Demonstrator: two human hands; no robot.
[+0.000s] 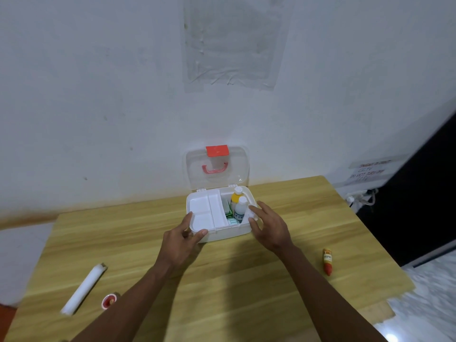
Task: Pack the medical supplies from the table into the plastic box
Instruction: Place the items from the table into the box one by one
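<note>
Currently the plastic box (222, 233) sits at the middle of the tabletop's (234, 292) far edge, close to the wall (98, 95). Its clear lid (217, 178) stands up and open, with a red latch (217, 151) and a red handle (214, 168) showing on it.

A white tray (204, 211) fills the left part of the box. In the right part a yellow bottle (235, 197) and a white bottle (239, 209) stand upright, both with white caps. A green carton (228, 209) is wedged just beside them against the tray.

The left hand (182, 238) grips the box's near left corner, with the thumb on the front rim, the index finger up the left wall and the other fingers curled under. The right hand (269, 228) is at the box's right side, fingers spread and nearly straight. Its fingertips touch the right rim and it holds nothing.

Still out on the tabletop:
- A white roll (84, 288) lies diagonal near the left edge.
- A small red round thing (108, 301) sits just beside the roll toward the near edge, too blurred to say what it is.
- A red tube (327, 261) lies near the right edge, well apart from the box.
</note>
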